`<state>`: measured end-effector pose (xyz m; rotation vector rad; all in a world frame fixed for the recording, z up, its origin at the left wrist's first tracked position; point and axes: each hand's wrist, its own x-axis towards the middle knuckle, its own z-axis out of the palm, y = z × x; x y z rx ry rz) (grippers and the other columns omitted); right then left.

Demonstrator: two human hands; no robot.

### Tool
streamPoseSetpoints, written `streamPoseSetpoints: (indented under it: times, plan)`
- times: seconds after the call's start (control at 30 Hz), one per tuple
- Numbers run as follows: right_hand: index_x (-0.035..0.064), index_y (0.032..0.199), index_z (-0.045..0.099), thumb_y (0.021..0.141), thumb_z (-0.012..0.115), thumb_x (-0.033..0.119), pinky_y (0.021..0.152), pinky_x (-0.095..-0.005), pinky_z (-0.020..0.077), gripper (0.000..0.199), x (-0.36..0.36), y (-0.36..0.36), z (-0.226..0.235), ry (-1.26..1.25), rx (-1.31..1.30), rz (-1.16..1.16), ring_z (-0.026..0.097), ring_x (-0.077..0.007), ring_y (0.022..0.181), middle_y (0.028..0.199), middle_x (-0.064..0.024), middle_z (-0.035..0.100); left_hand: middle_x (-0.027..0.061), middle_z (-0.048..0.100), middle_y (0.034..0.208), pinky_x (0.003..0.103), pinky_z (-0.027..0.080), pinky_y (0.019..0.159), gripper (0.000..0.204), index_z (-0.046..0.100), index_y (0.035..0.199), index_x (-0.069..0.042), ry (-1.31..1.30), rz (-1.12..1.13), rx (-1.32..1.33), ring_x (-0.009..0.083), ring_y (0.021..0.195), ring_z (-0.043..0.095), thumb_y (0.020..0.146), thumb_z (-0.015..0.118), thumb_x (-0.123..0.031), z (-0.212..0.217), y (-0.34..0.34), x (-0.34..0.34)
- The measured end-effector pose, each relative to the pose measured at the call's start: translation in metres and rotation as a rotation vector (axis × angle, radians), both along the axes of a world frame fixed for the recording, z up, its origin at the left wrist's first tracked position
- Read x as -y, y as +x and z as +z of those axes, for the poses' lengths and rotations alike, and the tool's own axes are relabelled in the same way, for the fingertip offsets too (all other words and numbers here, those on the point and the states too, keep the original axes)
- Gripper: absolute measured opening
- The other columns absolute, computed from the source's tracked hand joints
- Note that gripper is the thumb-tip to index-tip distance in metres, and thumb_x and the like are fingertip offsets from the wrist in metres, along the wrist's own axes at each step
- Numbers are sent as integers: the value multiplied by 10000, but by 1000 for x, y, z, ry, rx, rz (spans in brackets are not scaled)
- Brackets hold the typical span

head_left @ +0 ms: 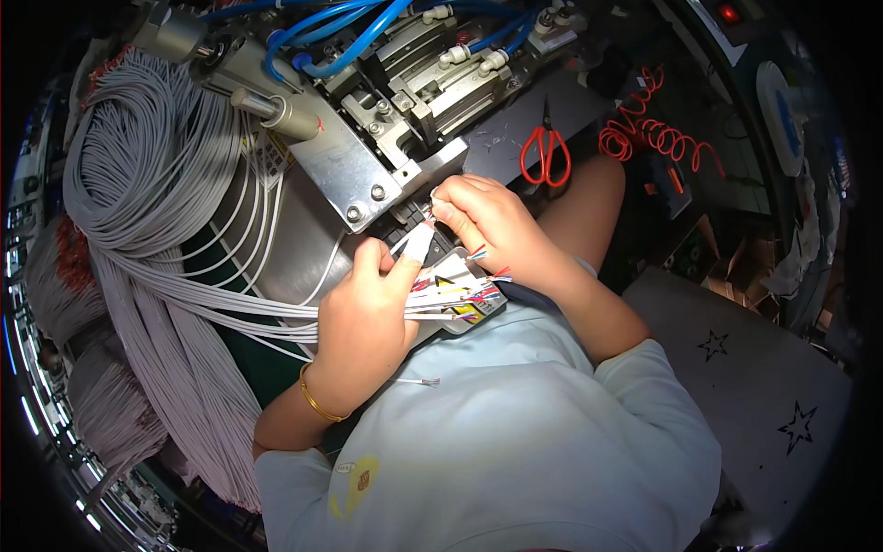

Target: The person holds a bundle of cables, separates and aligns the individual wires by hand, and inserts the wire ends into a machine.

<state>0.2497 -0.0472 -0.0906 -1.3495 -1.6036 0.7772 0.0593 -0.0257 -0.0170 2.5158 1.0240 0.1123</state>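
Seen from above, a person in a pale blue shirt sits close against a metal machine (368, 156) at a table (276, 239). The left hand (363, 317) is closed around a flat bunch of thin grey wires (276, 308) that run in from the left, their stripped coloured tips (474, 294) fanning out to the right over a small white block with yellow and black marks (460, 299). Its forefinger wears a white finger cot (416, 244). The right hand (487, 221), just beyond, has its grip pinched together on a single wire end, held at the dark mouth of the machine (414, 216) just below the steel plate. A gold bangle (317, 400) circles the left wrist.

A great coil of grey wire (138, 156) fills the far left of the table. Blue air hoses (349, 37) loop over the machine at the far side. Red scissors (545, 152) lie to the right of the machine, with a red coiled cord (658, 133) further right.

Risks, as a judgement: the fingertips sit very near the machine's mouth, so they could be nipped if it cycles. The fine wire could bend or enter crooked. Loosening the left hand could let the sorted ends tangle
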Motion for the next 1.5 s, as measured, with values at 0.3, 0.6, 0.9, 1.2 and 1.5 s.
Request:
streamPoseSetpoints:
  times: [0.3,0.6,0.9,1.2,1.5]
  plan:
    - [1,901,547,914,561,113,732,-398,455,114,0,-1,0,-69,-55,-1,568,-333,782,811,-142,578,97,491,870,374,486,532,306,610,973,-62,26,-32,30,268,626,596,684,708,-61,-4,-1,-3]
    - [37,905,617,828,653,88,739,-367,430,99,1,0,15,205,278,-88,566,-268,769,811,-77,588,94,489,860,368,485,527,317,604,974,-57,63,-33,46,260,613,592,677,713,-49,-6,-1,-1]
    - [44,883,634,816,663,92,744,-367,427,87,-1,1,15,206,282,-92,569,-257,746,786,-67,602,99,488,875,370,488,531,308,598,958,-49,50,-42,31,267,624,595,672,714,-45,-5,-1,-1]
    - [60,866,616,855,617,151,636,-392,446,93,0,8,9,31,170,12,598,-281,604,655,-94,612,103,492,866,381,495,553,297,589,954,-45,22,-26,50,286,653,604,680,705,-47,-5,0,-2]
    - [52,823,596,850,639,152,618,-382,440,112,5,-1,9,29,170,-123,575,-271,567,621,-85,586,122,572,790,342,463,557,196,645,917,-11,-320,40,327,243,614,585,754,729,-81,-2,-20,-24]
